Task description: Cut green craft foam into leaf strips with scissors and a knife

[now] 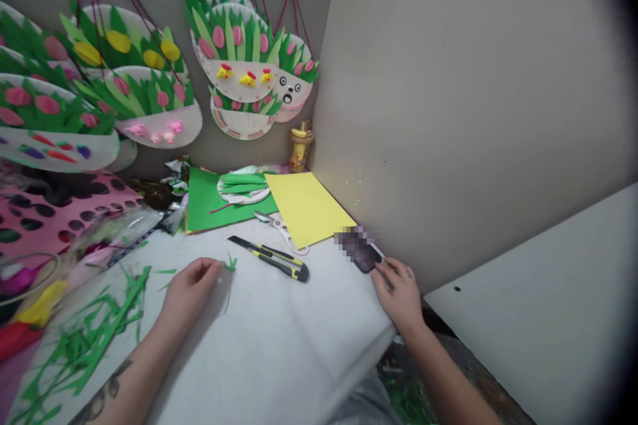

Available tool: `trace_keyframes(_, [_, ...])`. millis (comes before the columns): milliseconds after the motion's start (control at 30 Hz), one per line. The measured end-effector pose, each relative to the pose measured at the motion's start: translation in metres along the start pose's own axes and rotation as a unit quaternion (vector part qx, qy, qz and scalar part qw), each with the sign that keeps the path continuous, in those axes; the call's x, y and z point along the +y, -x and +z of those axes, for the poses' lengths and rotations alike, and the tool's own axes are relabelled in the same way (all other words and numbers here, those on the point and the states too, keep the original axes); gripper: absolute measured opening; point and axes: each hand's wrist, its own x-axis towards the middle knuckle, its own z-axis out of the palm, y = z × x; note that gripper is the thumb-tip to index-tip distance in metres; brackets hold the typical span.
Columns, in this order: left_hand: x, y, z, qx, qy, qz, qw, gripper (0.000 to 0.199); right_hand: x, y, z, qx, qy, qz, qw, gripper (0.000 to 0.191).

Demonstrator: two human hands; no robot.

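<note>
My left hand (192,289) is closed in a pinch above the white-covered table, with small green paper scraps (230,261) at its fingertips. At the table's right edge, my right hand (399,292) has its thumb and fingers on the near end of a dark phone (361,252), whose far part is blurred out. Between the hands lies a black and yellow utility knife (272,257). White-handled scissors (286,232) rest behind it, partly under a yellow paper sheet (309,206).
Green paper strips (94,345) are heaped at the left. A green sheet (199,202) lies at the back, bearing a paper plate (244,198) with green cut-outs. Decorated plate baskets (244,73) hang on the wall, above a lidded cup (300,146). The right wall borders the table.
</note>
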Motion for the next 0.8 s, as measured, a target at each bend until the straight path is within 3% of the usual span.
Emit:
trace_keyframes(67, [0.0, 0.0, 0.0, -0.003, 0.003, 0.004, 1.0, 0.035, -0.001, -0.002, 0.0, -0.053, 0.015, -0.016, 0.998, 0.032])
trace_keyframes(167, [0.0, 0.0, 0.0, 0.001, -0.003, 0.005, 1.0, 0.036, -0.005, -0.008, 0.002, -0.139, 0.044, -0.007, 0.989, 0.059])
trace_keyframes(267, [-0.001, -0.001, 0.001, 0.0, -0.003, 0.003, 1.0, 0.036, -0.009, -0.014, 0.006, -0.169, 0.045, 0.016, 0.984, 0.073])
trace_keyframes(500, [-0.009, -0.002, 0.001, -0.009, 0.007, 0.011, 1.0, 0.035, -0.032, -0.031, 0.008, -0.159, 0.071, 0.047, 0.984, 0.06])
trace_keyframes(667, [-0.012, -0.001, 0.002, -0.009, 0.015, 0.017, 1.0, 0.033, -0.066, -0.061, 0.018, -0.2, 0.056, -0.076, 0.975, 0.036])
trace_keyframes(800, [-0.011, 0.0, 0.003, -0.005, 0.019, 0.018, 1.0, 0.032, -0.093, -0.085, 0.034, -0.269, 0.02, -0.154, 0.951, 0.035])
